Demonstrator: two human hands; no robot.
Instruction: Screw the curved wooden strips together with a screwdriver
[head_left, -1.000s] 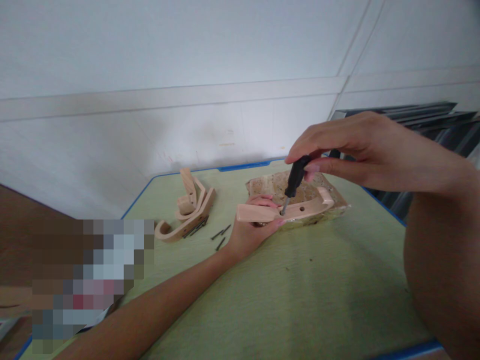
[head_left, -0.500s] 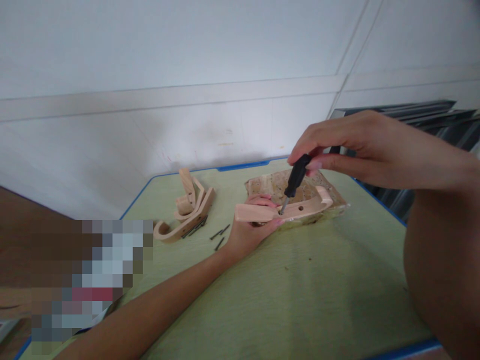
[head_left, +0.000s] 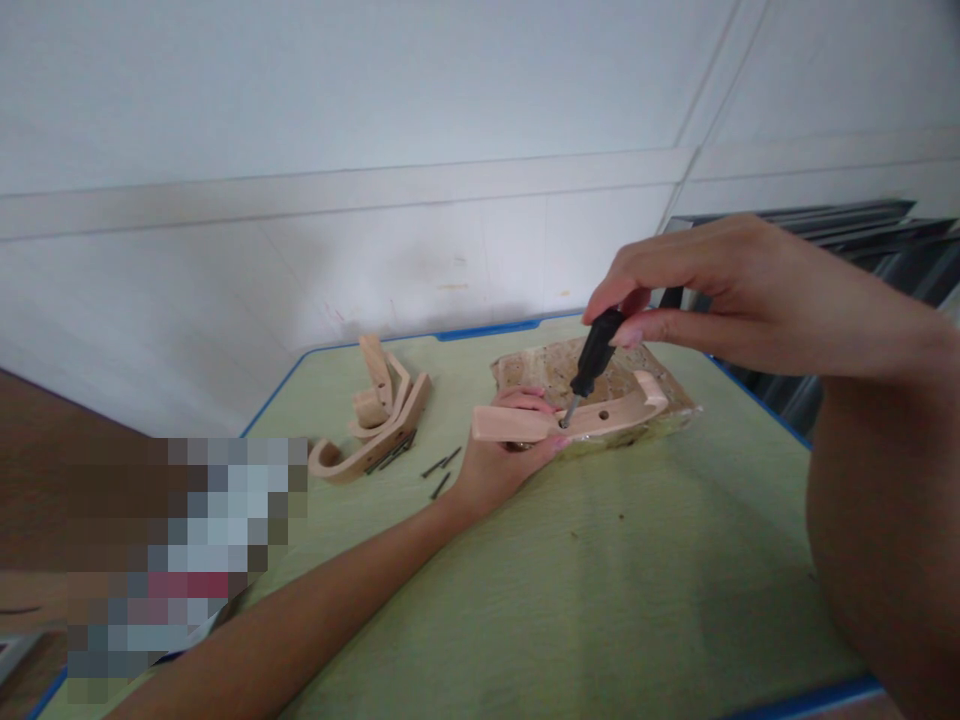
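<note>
My left hand grips a pale wooden hook-shaped piece that lies across a brown chipboard block. My right hand is closed on the black handle of a small screwdriver. The screwdriver's tip stands in a hole of the wooden piece, close to my left thumb. A second hole shows just to the right of the tip.
The green table has a blue edge and stands against a white wall. Other wooden hook pieces lie piled at the left. Several dark screws lie beside them. Dark metal frames lean at the right.
My right hand and the screwdriver handle have risen slightly and shifted a little to the right. The wooden piece and my left hand stay where they were.
</note>
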